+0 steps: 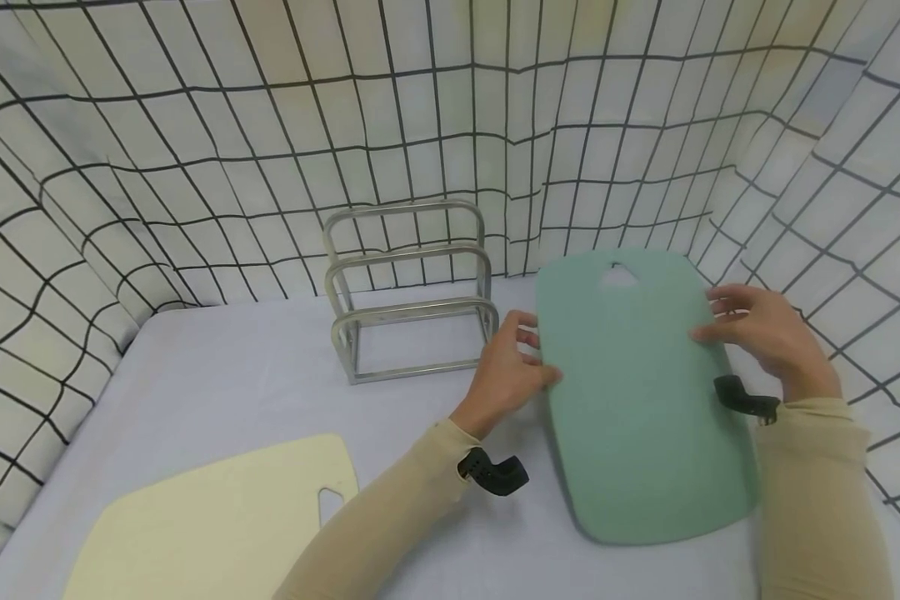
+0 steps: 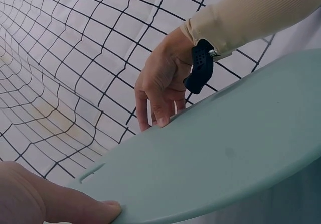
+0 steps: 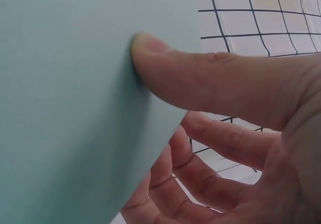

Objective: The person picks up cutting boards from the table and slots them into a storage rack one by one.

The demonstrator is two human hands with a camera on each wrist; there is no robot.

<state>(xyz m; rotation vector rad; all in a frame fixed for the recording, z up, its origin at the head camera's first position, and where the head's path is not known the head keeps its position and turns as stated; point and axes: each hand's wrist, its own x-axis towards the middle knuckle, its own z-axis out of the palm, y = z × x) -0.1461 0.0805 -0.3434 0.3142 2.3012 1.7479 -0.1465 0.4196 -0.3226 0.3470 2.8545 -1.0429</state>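
A pale green cutting board (image 1: pixel 645 400) with a small hanging hole near its far end is held by both hands. On its left edge my left hand (image 1: pixel 506 371) pinches it, thumb on the upper face and fingers beneath. My right hand (image 1: pixel 772 337) grips the opposite edge the same way; in the right wrist view its thumb (image 3: pixel 170 68) lies on the face while the fingers curl behind the board. The board's far end is tilted up from the white table. Just left of my left hand stands a metal rack (image 1: pixel 412 312) with several upright loops and nothing in its slots.
A cream cutting board (image 1: pixel 217 517) with a hole lies flat at the front left, partly covered by my left forearm. White cloth walls with black netting (image 1: pixel 420 108) enclose the table (image 1: pixel 255 375) at the back and both sides.
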